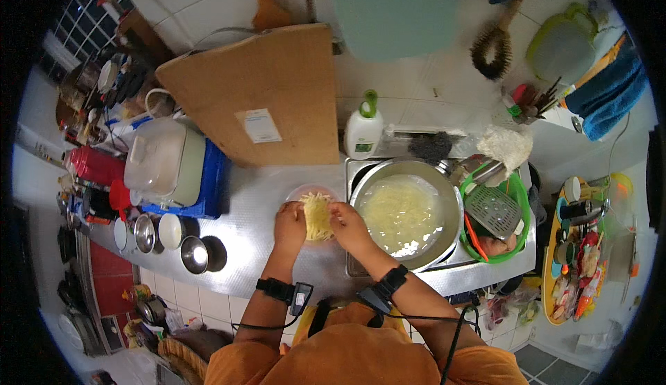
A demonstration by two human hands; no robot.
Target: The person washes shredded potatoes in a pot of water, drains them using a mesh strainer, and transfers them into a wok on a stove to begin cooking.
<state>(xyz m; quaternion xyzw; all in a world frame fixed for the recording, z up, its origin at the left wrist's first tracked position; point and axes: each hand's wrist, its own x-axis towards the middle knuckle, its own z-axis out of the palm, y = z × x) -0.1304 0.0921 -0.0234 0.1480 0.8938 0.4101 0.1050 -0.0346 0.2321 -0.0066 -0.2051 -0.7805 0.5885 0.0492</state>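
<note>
A bundle of pale yellow shredded strips (316, 216), perhaps potato, lies between my hands over a clear shallow bowl (309, 242) on the steel counter. My left hand (290, 223) touches the bundle's left side with bent fingers. My right hand (348, 225) has its fingertips at the right side. How firmly either hand grips the strips cannot be told. Just right of my right hand, a large steel basin (458, 213) sits over the sink, holding water with more pale yellow shreds (400, 208) in it. My forearms reach in from the lower edge, each with a black wrist strap.
Right of the basin stands a green plastic basket (525, 218) with a box grater (493, 212) and an orange-handled tool. A white pump bottle (364, 132) and a brown wooden board (270, 83) stand behind. To the left are small bowls (194, 255) and a lidded container (164, 161) on a blue crate.
</note>
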